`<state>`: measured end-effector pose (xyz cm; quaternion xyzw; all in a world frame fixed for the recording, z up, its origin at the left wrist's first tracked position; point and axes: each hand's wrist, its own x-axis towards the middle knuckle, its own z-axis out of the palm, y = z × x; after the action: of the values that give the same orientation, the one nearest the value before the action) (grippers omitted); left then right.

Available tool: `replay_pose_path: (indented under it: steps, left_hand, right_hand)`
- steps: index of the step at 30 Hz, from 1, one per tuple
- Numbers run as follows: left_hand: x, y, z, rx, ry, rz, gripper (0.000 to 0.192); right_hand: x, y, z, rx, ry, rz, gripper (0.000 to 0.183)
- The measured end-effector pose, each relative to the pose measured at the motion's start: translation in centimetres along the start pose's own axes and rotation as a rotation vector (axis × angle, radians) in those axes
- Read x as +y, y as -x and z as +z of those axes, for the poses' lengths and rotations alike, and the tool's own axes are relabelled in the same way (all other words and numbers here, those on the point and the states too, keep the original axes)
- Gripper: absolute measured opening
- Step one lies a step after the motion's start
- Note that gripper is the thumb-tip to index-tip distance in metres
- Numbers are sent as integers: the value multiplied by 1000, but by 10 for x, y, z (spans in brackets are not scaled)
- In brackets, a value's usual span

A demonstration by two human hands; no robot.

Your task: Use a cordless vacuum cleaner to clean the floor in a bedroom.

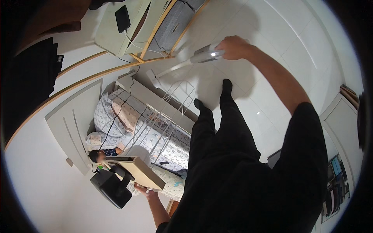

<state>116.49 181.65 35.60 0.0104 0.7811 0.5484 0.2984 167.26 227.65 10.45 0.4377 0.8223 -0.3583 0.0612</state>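
My right hand (233,48) is closed around the handle of a white and grey cordless stick vacuum (204,55). A small light glows on its body. Its tube slants down to a flat floor head (153,78) on the tiles, near the bed's end. At the lower left, my left hand (142,188) grips the edge of a light wooden box (145,171), its fingers partly hidden; something white shows by the palm. On or beside this box is a black device (112,188) with a curved arm and a cable. A white wire stand (163,122) rises close by.
A person (110,152) lies on the bed (163,142), a dark phone (164,163) beside them. The black cable (118,112) runs across the bed. A wooden-framed rack with grey drawers (169,32) borders the floor. Another phone (122,19) charges on a cream cabinet (110,38).
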Motion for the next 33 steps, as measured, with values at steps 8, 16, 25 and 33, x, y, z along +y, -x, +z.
replay_pose_path:
  steps: [8,16,25,33]
  left_hand:
    - [4,-2,12,52,55,-64,48]
    - [7,6,31,-30,115,-141,48]
    - [3,-2,-4,-231,70,-103,56]
    - [-4,-6,-7,-196,92,-127,59]
  right_hand:
    - [0,15,-36,70,96,-102,32]
    - [-52,-74,-56,14,172,-309,25]
    - [-87,-89,22,-53,151,-245,23]
    - [-18,-36,25,83,91,-122,18]
